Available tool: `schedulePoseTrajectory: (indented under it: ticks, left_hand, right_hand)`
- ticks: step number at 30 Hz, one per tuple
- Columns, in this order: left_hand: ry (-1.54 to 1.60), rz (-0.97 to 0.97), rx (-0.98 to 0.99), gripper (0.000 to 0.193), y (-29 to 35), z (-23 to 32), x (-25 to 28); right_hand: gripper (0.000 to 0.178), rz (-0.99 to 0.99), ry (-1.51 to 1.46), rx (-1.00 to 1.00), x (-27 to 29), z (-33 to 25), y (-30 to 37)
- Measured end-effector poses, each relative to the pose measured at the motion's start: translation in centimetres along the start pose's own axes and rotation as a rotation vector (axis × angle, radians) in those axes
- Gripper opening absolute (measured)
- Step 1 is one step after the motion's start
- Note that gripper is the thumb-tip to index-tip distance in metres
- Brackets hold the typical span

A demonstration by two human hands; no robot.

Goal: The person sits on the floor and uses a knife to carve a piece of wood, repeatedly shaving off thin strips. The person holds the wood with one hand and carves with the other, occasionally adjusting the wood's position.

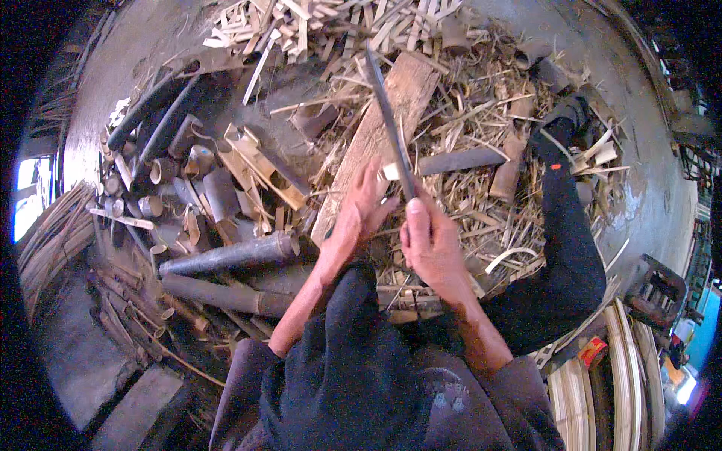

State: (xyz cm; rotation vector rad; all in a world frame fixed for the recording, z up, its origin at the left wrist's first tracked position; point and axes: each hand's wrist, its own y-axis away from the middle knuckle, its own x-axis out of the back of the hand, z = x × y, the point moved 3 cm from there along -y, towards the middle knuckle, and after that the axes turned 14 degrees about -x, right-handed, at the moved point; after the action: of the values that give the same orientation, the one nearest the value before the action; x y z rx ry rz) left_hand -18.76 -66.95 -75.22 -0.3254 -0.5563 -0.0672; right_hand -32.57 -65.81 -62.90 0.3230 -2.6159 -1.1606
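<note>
My right hand (432,244) is wrapped round the handle of a long machete (389,116). Its dark, narrow blade points away from me and slants to the left, over a wooden plank (357,180). Just left of the blade, my left hand (362,201) is over the plank with its fingers and thumb apart. Beside its fingertips shows a small pale cut end (390,172). To the right of the blade lies a grey bamboo length (462,160); whether the pale end belongs to it I cannot tell.
Dark bamboo tubes (233,255) and short offcuts are piled at left. Split pale sticks (301,22) are heaped at the far side. Shavings (481,233) cover the ground to the right, near my outstretched leg (568,225). Long pale strips (632,376) stand at the lower right.
</note>
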Motion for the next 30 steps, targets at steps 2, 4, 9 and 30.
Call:
schedulePoseTrajectory:
  ticks: [2, 4, 9, 30]
  left_hand:
    - [-0.061, -0.101, 0.118, 0.066, 0.1, 1.4, 2.6]
    - [-0.118, -0.101, 0.081, 0.063, 1.0, 0.8, 3.9]
    - [-0.132, -0.118, 0.123, 0.052, 0.7, 1.3, 4.6]
    - [-0.318, 0.12, -0.231, 0.021, -10.8, 4.2, -1.3]
  right_hand:
    - [0.044, -0.02, 0.026, 0.016, 0.6, -0.6, 1.1]
    - [0.043, 0.025, 0.059, 0.154, 0.8, -0.1, 0.4]
    - [0.042, 0.01, 0.021, 0.069, 0.3, 1.0, -2.7]
    - [0.043, 0.127, 0.286, 0.417, 4.1, 4.9, -11.7]
